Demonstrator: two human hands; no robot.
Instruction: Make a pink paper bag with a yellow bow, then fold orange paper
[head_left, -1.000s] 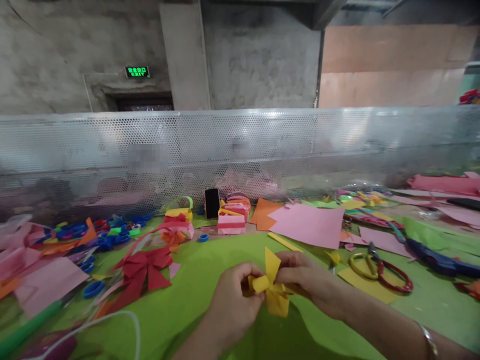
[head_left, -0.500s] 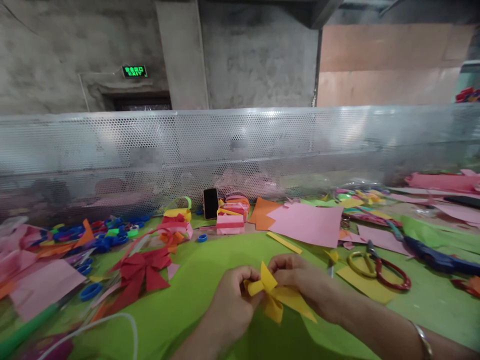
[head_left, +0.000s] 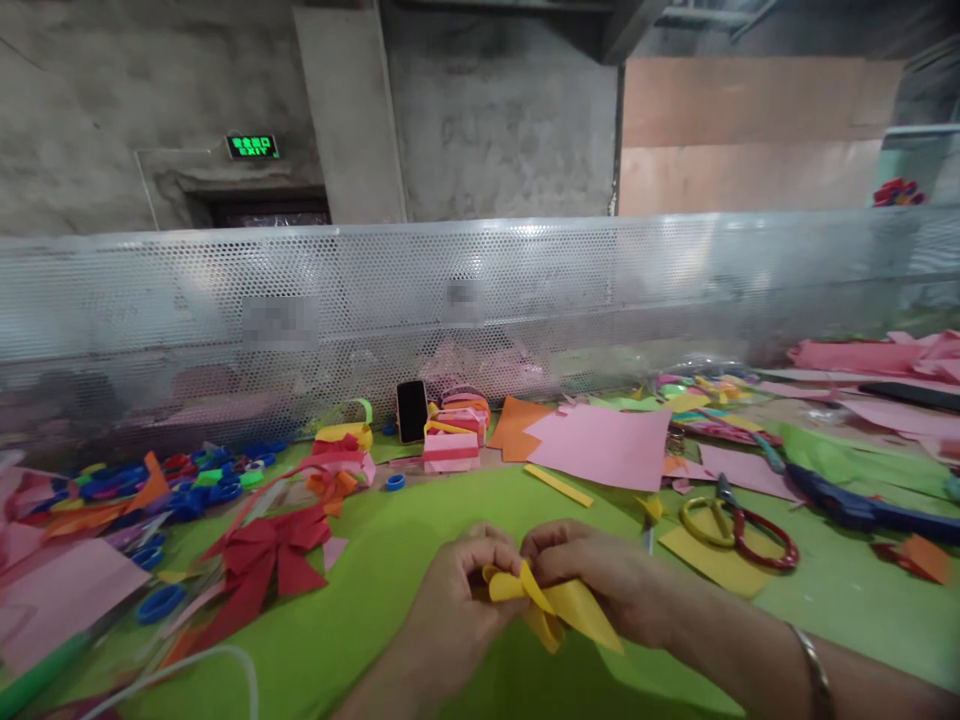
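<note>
Between my two hands is a yellow paper bow (head_left: 577,608) with loops and pointed tails, held just above the green table covering. My left hand (head_left: 472,590) pinches its left loop between thumb and fingers. From the other side, my right hand (head_left: 592,565) has its fingers closed on the upper right part of the bow. Some of the fingertips are hidden behind the paper. Beyond the hands, a narrow yellow paper strip (head_left: 559,486) lies flat. A red paper bow (head_left: 274,560) rests on the left.
Scissors (head_left: 739,530) with yellow and red handles lie on a yellow sheet (head_left: 705,560) at right, near a dark blue glue gun (head_left: 855,500). A phone (head_left: 412,411) stands by small paper bags (head_left: 451,445). Blue rings (head_left: 161,604) and paper scraps cover the left.
The bow's upper pointed piece has folded down toward the middle, and my right-hand fingers have moved in closer to my left. The whole view has shifted slightly.
</note>
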